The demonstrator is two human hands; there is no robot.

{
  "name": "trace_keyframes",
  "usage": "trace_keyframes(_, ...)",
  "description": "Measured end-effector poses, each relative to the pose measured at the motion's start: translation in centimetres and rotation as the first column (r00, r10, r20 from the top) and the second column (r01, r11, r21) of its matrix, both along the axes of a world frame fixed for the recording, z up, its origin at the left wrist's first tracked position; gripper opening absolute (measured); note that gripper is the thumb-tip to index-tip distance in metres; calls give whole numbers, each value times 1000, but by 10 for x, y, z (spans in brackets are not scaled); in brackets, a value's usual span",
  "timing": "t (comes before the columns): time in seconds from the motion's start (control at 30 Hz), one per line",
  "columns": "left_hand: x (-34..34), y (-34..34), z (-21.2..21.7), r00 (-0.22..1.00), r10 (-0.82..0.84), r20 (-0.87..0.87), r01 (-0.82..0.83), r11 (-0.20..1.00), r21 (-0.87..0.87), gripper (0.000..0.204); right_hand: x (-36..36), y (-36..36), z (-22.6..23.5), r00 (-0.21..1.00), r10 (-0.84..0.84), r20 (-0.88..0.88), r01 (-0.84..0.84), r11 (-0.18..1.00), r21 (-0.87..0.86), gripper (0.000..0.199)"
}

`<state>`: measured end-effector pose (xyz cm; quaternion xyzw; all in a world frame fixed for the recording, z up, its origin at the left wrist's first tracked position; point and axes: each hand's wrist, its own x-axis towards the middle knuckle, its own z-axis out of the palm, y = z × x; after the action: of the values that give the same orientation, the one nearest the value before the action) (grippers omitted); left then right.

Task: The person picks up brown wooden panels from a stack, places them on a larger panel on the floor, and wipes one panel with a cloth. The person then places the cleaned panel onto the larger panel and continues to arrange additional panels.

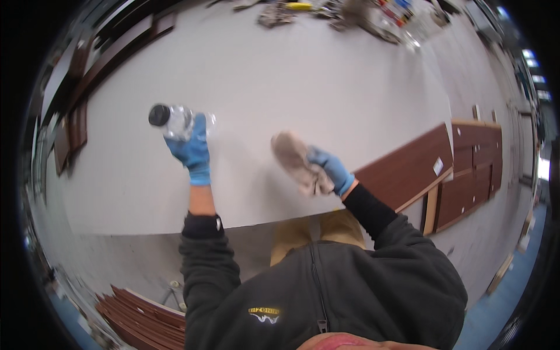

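Note:
My left hand [192,150], in a blue glove, is closed around a clear plastic bottle [180,122]. The bottle lies tilted in my grip, its black cap [158,115] pointing left. My right hand [331,168], gloved in blue too, grips a crumpled beige cloth [297,163] that hangs out to the left of my fingers. Both hands are above a large pale board [245,76], near its front edge. Motion blurs the cloth and the right hand somewhat.
Dark reddish-brown panels [402,169] lie at the right. More brown boards [111,61] stand at the far left, and a stack of brown strips [137,318] sits at the lower left. Rags [275,16] and assorted small items line the board's far edge.

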<state>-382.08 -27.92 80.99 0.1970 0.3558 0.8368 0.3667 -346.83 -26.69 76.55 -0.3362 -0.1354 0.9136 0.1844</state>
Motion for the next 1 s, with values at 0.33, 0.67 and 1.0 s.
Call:
trace_keyframes(0.33,65,220,-63,609,161,-776,-442,882,-164,77,149,35,28,844,-472,-255,492,871,17,41)
trace_keyframes(0.67,109,212,-81,460,84,-884,-685,667,-293,83,374,43,24,555,-831,38,782,537,316,37)
trace_keyframes(1.0,328,-123,-43,802,-505,319,470,205,-858,42,428,237,24,424,-906,-1,665,310,680,47)
